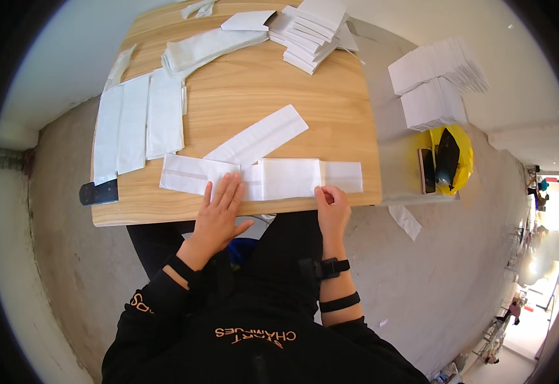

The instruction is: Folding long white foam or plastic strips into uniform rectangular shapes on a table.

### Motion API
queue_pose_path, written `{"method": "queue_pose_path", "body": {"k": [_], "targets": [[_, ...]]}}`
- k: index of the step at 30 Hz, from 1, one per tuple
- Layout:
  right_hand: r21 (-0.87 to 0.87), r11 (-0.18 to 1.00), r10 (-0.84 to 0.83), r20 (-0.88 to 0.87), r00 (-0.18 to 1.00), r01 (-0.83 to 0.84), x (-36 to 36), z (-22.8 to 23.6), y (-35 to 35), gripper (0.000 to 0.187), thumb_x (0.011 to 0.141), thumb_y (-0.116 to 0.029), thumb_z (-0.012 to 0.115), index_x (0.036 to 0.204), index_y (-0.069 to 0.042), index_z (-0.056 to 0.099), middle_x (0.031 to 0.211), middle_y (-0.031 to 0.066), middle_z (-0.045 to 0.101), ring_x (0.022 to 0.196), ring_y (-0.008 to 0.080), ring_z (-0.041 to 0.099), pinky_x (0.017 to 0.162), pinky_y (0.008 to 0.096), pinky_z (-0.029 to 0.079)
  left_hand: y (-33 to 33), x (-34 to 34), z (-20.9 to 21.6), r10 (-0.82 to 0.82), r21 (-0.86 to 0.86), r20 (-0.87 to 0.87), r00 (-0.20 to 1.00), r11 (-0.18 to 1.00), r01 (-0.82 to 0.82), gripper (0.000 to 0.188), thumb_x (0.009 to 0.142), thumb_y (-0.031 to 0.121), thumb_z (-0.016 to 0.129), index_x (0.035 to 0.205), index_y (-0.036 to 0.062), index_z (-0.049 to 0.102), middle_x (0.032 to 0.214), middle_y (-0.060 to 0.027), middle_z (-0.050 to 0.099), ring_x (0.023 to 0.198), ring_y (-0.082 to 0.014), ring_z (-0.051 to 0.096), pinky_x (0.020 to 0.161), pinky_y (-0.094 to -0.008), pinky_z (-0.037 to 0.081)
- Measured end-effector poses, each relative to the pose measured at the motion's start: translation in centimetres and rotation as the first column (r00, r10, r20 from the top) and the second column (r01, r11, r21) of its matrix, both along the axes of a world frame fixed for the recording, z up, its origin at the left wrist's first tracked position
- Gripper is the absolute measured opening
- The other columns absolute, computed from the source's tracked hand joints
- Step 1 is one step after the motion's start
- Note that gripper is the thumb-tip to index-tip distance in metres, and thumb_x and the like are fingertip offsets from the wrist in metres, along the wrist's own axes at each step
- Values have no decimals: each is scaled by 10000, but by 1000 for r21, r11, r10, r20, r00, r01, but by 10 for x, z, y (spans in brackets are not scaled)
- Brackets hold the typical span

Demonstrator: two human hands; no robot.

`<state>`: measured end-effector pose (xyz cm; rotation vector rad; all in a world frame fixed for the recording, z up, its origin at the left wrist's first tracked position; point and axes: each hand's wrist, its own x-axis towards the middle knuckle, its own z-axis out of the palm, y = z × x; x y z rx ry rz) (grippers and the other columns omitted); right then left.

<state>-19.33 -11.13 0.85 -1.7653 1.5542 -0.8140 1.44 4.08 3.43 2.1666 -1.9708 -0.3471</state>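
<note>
My left hand (223, 208) lies flat with fingers spread, pressing on a white paper strip (193, 173) with a greyish band, near the table's front edge. To its right, a white rectangular paper piece (291, 179) rests on another long white strip (346, 177), whose end shows beyond it. My right hand (333, 206) is closed in a pinch at the near right corner of that rectangular piece; the fingertips hide the exact grip. A further white strip (260, 136) lies slanted just beyond, its lower end close to the pieces under my hands.
On the wooden table (241, 89), flat white sleeves (132, 125) lie at left and a long pile (215, 50) farther back. White folded pieces (311, 32) are heaped at the far right. A grey surface on the right holds white stacks (433, 83), a phone (426, 171) and a yellow bag (463, 157).
</note>
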Motion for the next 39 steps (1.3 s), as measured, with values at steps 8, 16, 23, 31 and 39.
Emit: {"method": "queue_pose_path", "body": {"k": [8, 16, 23, 31, 39], "targets": [[-19, 1000, 2, -8, 1000, -2, -2, -1, -2, 173, 802, -209, 713, 828, -47, 657, 767, 78, 612, 671, 201, 613, 638, 318, 492, -4, 7, -5, -28, 4, 123, 992, 1000, 28, 902, 799, 569, 594, 1430, -7, 307, 1535, -131, 231, 1442, -269, 158, 1149, -484, 142], [-22, 1000, 6, -112, 994, -8, -8, -1, -5, 188, 791, -230, 715, 826, -56, 654, 763, 68, 603, 654, 213, 605, 620, 333, 483, -4, 8, -5, -23, 32, 113, 993, 999, 19, 932, 780, 570, 609, 1444, 2, 284, 1541, -126, 222, 1443, -261, 160, 1151, -480, 144], [-201, 968, -221, -386, 896, 152, -44, -1, -46, 445, 741, -252, 746, 1086, -32, 572, 1000, 130, 584, 968, 312, 567, 828, 405, 460, -3, 11, -5, -42, 33, 113, 993, 999, 39, 949, 769, 558, 630, 1453, 9, 267, 1541, -124, 221, 1442, -258, 164, 1152, -479, 146], [126, 952, -201, -431, 879, 279, -57, 5, -74, 553, 697, -280, 763, 1123, 17, 571, 922, 93, 660, 927, 290, 628, 820, 394, 492, -1, 14, -7, -52, 49, 126, 991, 998, 46, 950, 756, 555, 640, 1446, 11, 279, 1540, -134, 221, 1435, -264, 183, 1149, -477, 156], [286, 946, -228, 263, 937, 150, -82, -25, -82, 238, 813, -154, 704, 994, -15, 638, 868, 17, 655, 743, 149, 616, 672, 271, 483, -5, 12, -4, -64, 41, 54, 996, 997, 62, 975, 749, 482, 686, 1465, 7, 225, 1539, -161, 205, 1438, -293, 167, 1153, -481, 138]]}}
